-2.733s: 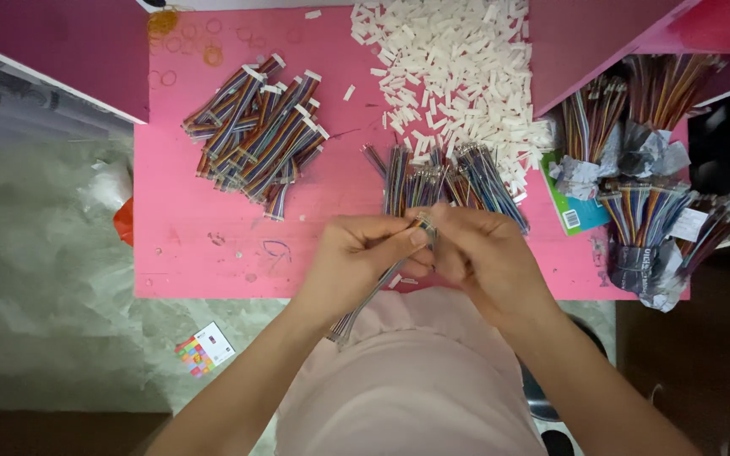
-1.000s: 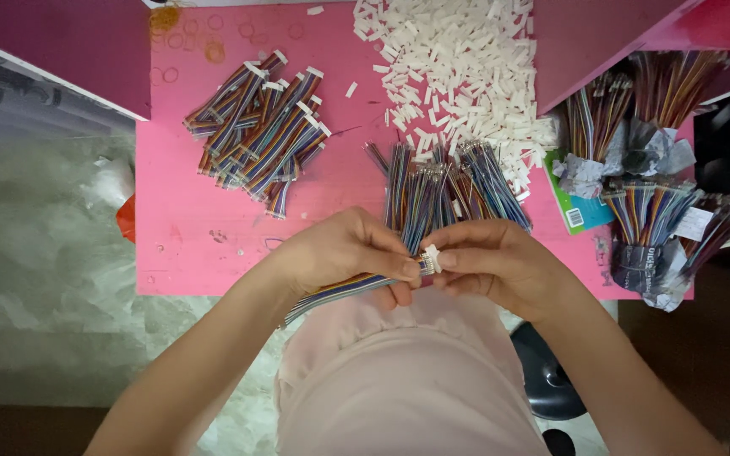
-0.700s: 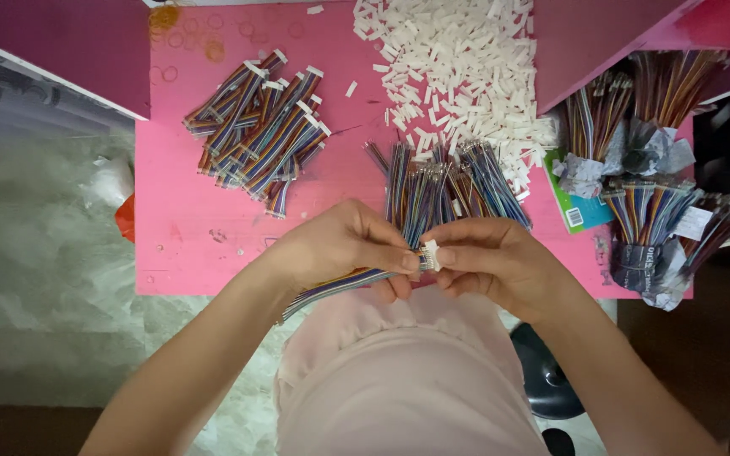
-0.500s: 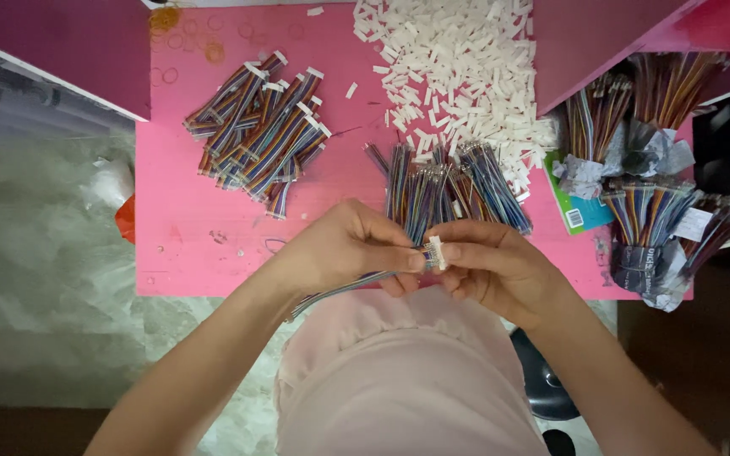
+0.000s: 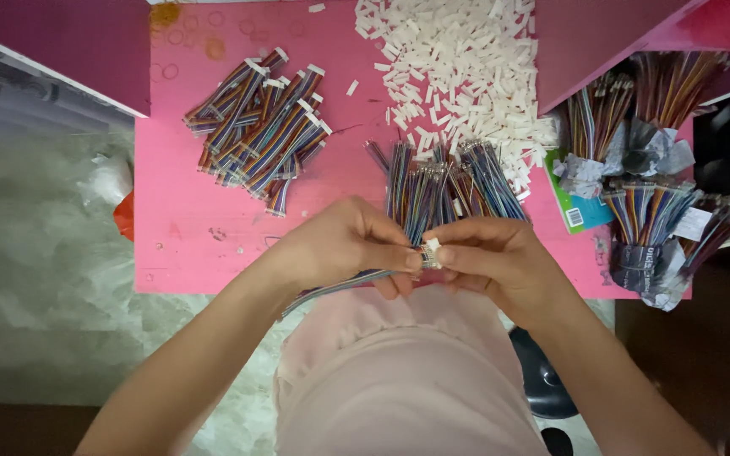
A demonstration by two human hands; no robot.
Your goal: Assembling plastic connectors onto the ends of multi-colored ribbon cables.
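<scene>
Since a moment ago almost nothing has shifted: our hands stay together over the near edge of the table, and the cable's loose tail has only sagged a little further to the left.

Our left hand (image 5: 344, 249) pinches the ribbon cable (image 5: 331, 288) between thumb and fingertips right at its end, fingers pressed tight on it. Our right hand (image 5: 492, 257) meets it from the other side, its fingertips closed on a small white connector (image 5: 431, 251) that sits exactly where the two grips touch. The cable runs from that meeting point under our left palm and out to the lower left, hanging off past the wrist. It is a flat band of thin wires in many colours, blue, grey and orange among them, slightly curved along its length. The connector is a tiny pale block, mostly covered by fingertips.

Just beyond our knuckles lies a fan of loose cables (image 5: 441, 181) of the same kind, bare ends towards us. Further off to the left of the grip sits a stack of finished cables (image 5: 255, 135) with white ends. Beyond the fan spreads a heap of white connectors (image 5: 458, 67) on the pink table (image 5: 179, 236). Well off to the right stand wrapped bundles (image 5: 644, 219) of coloured wires.
</scene>
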